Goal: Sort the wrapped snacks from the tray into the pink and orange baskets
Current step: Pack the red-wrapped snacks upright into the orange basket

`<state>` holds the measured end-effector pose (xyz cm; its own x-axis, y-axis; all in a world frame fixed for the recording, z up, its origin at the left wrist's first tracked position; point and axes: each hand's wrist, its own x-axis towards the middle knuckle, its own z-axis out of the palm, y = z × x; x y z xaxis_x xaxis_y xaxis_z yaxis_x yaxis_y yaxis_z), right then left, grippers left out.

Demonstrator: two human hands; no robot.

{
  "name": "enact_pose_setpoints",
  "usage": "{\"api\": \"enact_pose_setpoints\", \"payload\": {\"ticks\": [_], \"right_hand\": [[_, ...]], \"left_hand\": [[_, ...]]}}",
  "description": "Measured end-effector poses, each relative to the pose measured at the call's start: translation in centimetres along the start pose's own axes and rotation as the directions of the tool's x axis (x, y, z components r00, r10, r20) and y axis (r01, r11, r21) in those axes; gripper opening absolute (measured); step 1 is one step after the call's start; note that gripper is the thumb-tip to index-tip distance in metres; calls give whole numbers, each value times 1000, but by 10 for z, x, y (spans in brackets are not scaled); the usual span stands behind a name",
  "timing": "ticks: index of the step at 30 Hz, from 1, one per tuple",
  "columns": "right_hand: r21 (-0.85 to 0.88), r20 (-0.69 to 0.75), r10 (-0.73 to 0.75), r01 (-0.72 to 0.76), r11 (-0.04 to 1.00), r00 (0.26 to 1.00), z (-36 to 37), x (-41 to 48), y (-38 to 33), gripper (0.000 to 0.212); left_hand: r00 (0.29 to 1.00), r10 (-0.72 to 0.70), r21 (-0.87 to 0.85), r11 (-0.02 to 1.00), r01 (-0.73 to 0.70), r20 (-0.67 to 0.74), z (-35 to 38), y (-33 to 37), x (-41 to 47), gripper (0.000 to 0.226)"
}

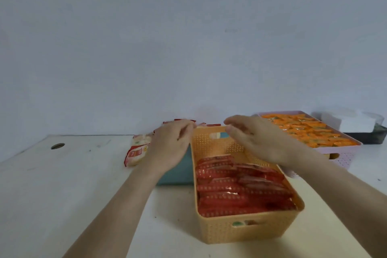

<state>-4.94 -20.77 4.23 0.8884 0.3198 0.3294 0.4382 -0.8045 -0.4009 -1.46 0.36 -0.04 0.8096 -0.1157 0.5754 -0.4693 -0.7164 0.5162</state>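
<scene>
Right hand (258,139) over orange basket (247,231)

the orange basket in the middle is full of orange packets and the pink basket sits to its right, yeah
Not quite. In the head view the orange basket in the middle is full of red packets. The orange packets lie in the pink basket, which does sit to its right.

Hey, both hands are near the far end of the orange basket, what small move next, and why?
Probably lift a red-wrapped snack from the teal tray with the left hand and drop it in the orange basket. That hand sits at the tray's snacks; the orange basket holds red packets, the pink basket orange packets.
</scene>
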Motion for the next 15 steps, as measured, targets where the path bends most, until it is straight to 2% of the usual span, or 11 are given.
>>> {"api": "enact_pose_setpoints", "payload": {"ticks": [3, 5, 7, 9, 11, 15], "right_hand": [[188, -29, 8, -3, 982, 1000, -2, 45, -29, 35], [268, 11, 46, -48, 962, 999, 2, 73, -43, 33], [275, 92, 112, -133, 952, 989, 14, 111, -53, 34], [221, 221, 174, -223, 949, 960, 27, 143, -55, 41], [90, 348, 231, -278, 956, 908, 42, 169, -55, 40], [-213, 418, 296, -224, 951, 859, 74, 209, -38, 31]], "left_hand": [[940, -264, -89, 964, 250, -217, -18, -39, 12, 29], [876, -415, -168, 908, 383, -246, -25, -62, 21, 29], [844, -494, -137, 869, 475, -207, -27, -88, 33, 25], [842, -525, -29, 850, 526, -120, -18, -108, 44, 27], [836, -548, 81, 832, 549, -31, -4, -124, 57, 38], [801, -582, 353, 785, 509, 141, 27, -149, 87, 65]]}}
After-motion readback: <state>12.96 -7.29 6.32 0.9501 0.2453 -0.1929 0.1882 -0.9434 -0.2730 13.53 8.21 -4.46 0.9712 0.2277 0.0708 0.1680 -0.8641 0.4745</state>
